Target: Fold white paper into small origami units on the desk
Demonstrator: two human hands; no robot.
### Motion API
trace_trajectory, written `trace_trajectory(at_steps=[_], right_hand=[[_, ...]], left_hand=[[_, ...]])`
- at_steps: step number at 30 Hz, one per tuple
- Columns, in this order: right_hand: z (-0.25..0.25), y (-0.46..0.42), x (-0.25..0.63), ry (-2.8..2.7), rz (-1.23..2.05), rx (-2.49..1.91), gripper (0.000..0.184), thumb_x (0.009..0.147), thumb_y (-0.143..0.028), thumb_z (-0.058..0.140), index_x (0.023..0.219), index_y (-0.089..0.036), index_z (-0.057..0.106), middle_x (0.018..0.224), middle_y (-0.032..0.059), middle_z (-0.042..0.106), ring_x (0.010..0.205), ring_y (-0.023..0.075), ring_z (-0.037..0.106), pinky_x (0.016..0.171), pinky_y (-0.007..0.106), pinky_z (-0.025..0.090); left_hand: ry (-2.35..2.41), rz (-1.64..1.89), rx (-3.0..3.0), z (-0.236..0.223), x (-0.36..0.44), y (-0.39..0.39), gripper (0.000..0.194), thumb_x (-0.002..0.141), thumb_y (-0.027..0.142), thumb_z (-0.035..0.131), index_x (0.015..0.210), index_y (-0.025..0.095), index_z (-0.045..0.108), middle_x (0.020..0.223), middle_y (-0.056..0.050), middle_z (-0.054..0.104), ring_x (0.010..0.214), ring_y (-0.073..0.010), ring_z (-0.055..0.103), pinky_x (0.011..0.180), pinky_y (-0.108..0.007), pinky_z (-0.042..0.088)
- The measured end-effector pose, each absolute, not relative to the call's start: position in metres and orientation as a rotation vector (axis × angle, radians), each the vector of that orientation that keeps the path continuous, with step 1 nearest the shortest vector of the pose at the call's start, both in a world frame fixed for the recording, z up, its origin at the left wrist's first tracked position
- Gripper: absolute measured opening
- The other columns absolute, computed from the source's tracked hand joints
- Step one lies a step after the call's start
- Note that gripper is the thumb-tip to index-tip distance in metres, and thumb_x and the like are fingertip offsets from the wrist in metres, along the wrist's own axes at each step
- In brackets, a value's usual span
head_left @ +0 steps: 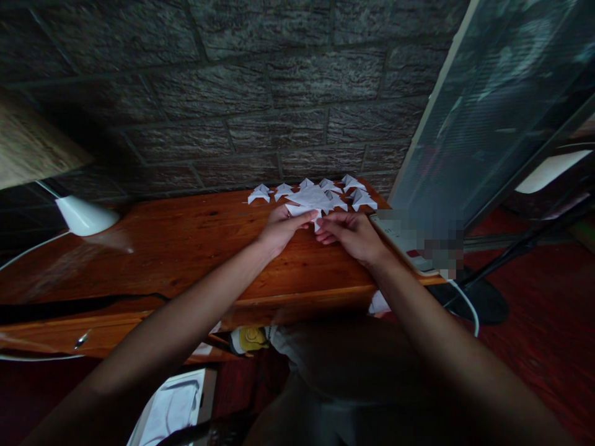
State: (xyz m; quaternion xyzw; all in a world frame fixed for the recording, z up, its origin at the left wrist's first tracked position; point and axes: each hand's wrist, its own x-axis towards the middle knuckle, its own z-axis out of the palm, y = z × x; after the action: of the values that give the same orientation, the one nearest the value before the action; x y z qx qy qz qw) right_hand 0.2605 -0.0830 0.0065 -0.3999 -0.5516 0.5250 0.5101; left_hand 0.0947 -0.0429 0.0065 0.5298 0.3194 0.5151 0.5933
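Between my two hands is a folded sheet of white paper [310,198], raised over the wooden table. My left hand [282,228] grips its left side, with the thumb lying across the lower part. At the lower right corner, the fingers of my right hand [346,230] pinch a narrow folded end of the paper. Just behind it, several folded white paper pieces [259,194] stand in loose rows near the wall, and the held paper hides some of them from me.
A white lamp base [86,215] stands on the left of the wooden table [186,241]. At the right edge lies a tablet-like device [402,241] with a white cable [468,303]. The stone wall [288,93] rises behind. A black strap [93,303] lies along the front left.
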Motion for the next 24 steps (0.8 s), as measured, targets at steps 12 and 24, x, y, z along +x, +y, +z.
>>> trace_trajectory(at_steps=[12,24], right_hand=[[0.0021,-0.0815,0.2607,-1.374,1.135,-0.985,0.038,0.069,-0.053,0.082,0.076,-0.016,0.071,0.071,0.0020,0.070,0.059,0.0098,0.062,0.055,0.021,0.051],[0.0027,-0.0818,0.2557,-1.414,1.122,-1.010,0.036,0.070,-0.051,0.080,0.076,-0.017,0.069,0.067,0.0019,0.070,0.051,0.0087,0.055,0.048,0.022,0.045]], left_hand=[[0.700,1.119,1.150,0.0047,0.0954,-0.0418,0.033,0.057,0.023,0.091,0.081,0.013,0.071,0.079,-0.003,0.074,0.074,-0.0130,0.065,0.079,-0.030,0.049],[0.693,1.185,1.094,0.0016,0.0986,-0.0405,0.034,0.058,0.028,0.092,0.079,0.014,0.068,0.077,0.000,0.072,0.071,-0.0109,0.065,0.074,-0.027,0.051]])
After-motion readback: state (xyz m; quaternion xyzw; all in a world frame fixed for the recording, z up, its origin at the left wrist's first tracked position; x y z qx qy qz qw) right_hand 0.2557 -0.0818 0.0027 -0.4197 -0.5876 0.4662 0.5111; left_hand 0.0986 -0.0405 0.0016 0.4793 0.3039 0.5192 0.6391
